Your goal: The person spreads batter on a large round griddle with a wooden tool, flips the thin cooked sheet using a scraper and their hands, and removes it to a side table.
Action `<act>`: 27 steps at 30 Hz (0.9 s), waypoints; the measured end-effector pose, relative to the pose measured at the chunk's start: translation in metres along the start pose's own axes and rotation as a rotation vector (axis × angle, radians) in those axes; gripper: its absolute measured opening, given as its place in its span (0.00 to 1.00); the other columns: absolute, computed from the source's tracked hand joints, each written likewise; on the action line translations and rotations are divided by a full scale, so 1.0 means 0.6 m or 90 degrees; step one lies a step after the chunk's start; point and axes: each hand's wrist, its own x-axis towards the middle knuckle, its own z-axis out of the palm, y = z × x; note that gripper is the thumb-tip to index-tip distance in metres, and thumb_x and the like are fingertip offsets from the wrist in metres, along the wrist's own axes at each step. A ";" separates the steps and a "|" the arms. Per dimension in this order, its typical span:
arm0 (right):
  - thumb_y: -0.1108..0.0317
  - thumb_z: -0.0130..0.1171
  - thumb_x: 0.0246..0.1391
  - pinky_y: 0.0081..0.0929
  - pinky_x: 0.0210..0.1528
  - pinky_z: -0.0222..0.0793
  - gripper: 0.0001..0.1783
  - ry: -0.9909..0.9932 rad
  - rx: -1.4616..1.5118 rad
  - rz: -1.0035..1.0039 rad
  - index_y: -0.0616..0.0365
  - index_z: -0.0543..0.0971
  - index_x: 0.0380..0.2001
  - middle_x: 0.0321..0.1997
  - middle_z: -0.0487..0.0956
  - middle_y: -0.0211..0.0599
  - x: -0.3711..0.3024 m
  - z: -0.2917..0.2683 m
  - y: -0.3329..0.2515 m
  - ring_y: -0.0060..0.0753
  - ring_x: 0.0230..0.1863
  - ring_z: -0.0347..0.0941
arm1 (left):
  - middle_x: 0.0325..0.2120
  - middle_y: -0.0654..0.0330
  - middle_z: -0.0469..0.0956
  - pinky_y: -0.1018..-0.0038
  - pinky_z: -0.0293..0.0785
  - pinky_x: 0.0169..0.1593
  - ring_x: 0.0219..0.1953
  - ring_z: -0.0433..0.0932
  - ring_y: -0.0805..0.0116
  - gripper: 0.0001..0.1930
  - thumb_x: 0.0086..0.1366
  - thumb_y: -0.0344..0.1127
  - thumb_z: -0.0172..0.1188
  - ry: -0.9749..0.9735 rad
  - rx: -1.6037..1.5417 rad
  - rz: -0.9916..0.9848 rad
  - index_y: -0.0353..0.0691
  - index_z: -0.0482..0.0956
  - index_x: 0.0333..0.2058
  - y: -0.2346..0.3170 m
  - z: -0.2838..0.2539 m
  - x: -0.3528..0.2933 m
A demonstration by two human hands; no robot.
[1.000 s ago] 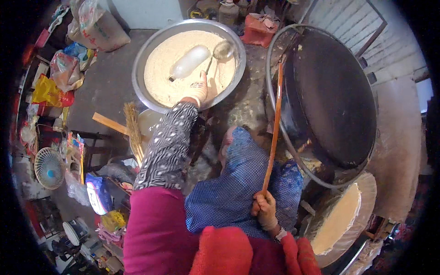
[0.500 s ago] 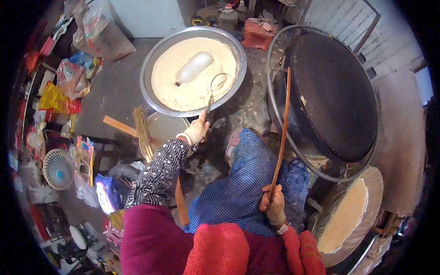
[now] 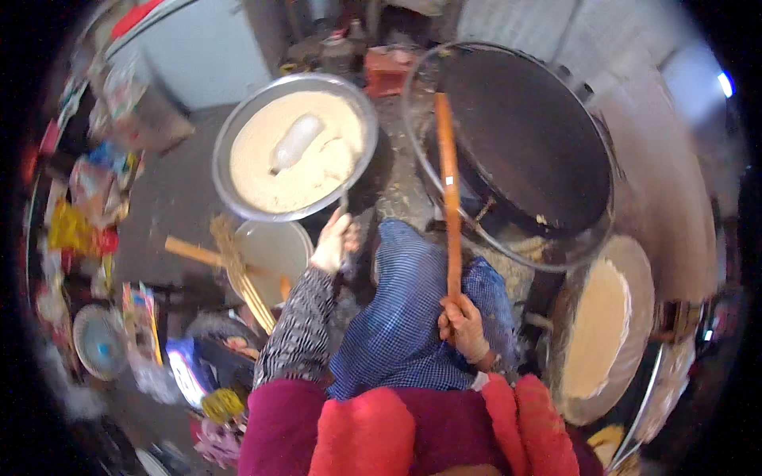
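Note:
My left hand (image 3: pixel 335 242) is closed on the handle of a ladle (image 3: pixel 344 203) at the near right rim of a large metal basin (image 3: pixel 226 186). The ladle's head is hard to make out against the pale batter (image 3: pixel 258 131). A clear, rounded, bottle-like object (image 3: pixel 298 141) lies in that batter. My right hand (image 3: pixel 464 327) grips the lower end of a long, flat wooden spatula (image 3: pixel 449 190), held upright with its broad face showing. Beyond its tip, to the right, is a big round dark griddle (image 3: pixel 528 139) with a metal hoop (image 3: pixel 413 131) around it.
On the right, a thin pale pancake (image 3: pixel 595 333) lies on a round mat (image 3: pixel 639 278). Left of my knees stand a pale bucket (image 3: pixel 298 238) and a straw brush (image 3: pixel 230 246). Plastic bags (image 3: pixel 95 190) and a white basket (image 3: pixel 97 341) line the left side.
The view has shifted. My left hand has drawn the ladle back toward the basin's near rim. The spatula has turned from its narrow edge to its broad face and now leans slightly left.

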 end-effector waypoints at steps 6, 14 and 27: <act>0.65 0.50 0.63 0.17 0.17 0.61 0.10 -0.099 0.054 -0.025 0.60 0.71 0.42 0.21 0.70 0.28 0.001 -0.011 0.047 0.17 0.16 0.63 | 0.24 0.67 0.66 0.87 0.59 0.18 0.20 0.62 0.81 0.11 0.69 0.32 0.51 0.108 0.112 -0.005 0.47 0.67 0.48 0.026 -0.062 -0.150; 0.66 0.52 0.62 0.22 0.22 0.69 0.09 -0.020 0.170 -0.175 0.61 0.70 0.39 0.21 0.74 0.31 0.001 -0.106 0.003 0.22 0.19 0.71 | 0.24 0.63 0.67 0.85 0.65 0.19 0.19 0.64 0.79 0.04 0.67 0.32 0.52 0.160 -0.043 -0.069 0.40 0.67 0.35 0.117 -0.104 -0.194; 0.58 0.54 0.57 0.47 0.43 0.69 0.15 0.619 -0.634 -0.297 0.60 0.73 0.34 0.28 0.79 0.52 0.164 -0.414 -0.049 0.55 0.35 0.74 | 0.24 0.67 0.66 0.87 0.58 0.17 0.18 0.61 0.83 0.25 0.69 0.36 0.52 -0.056 0.453 0.041 0.48 0.58 0.63 -0.011 0.339 -0.201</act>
